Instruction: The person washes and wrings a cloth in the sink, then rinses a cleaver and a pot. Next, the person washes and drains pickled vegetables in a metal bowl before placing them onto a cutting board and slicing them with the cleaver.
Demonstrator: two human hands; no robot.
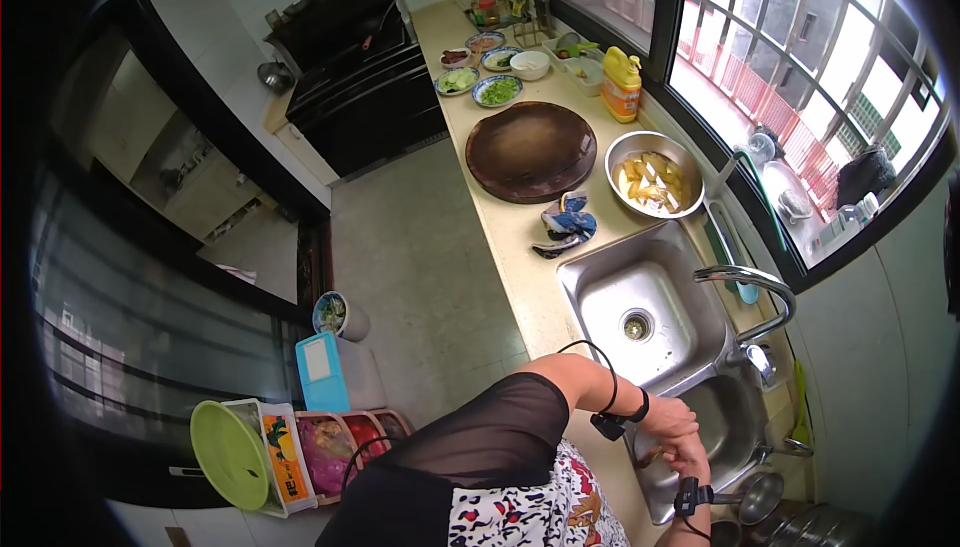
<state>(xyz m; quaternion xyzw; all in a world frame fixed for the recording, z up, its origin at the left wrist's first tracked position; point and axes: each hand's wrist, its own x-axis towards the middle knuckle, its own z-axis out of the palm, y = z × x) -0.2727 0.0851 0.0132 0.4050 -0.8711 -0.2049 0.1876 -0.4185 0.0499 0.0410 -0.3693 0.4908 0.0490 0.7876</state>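
Observation:
My left hand (667, 416) and my right hand (688, 454) are close together, touching, over the smaller sink basin (728, 417). The fingers of both are closed. A small brownish thing (650, 456) shows just below them, too small to name, and whether either hand grips it is hidden. Beside them is the larger sink basin (610, 297), with a drain (636, 325) in its floor. The curved faucet (765, 282) reaches over that larger basin.
Beyond the sink are a crumpled blue cloth (568, 224), a metal bowl of cut yellowish pieces in liquid (612, 162), a round brown board (530, 152) and a yellow jug (621, 87). Plates of chopped greens (497, 91) stand farther back. A blue-lidded bin (322, 372) is on the floor.

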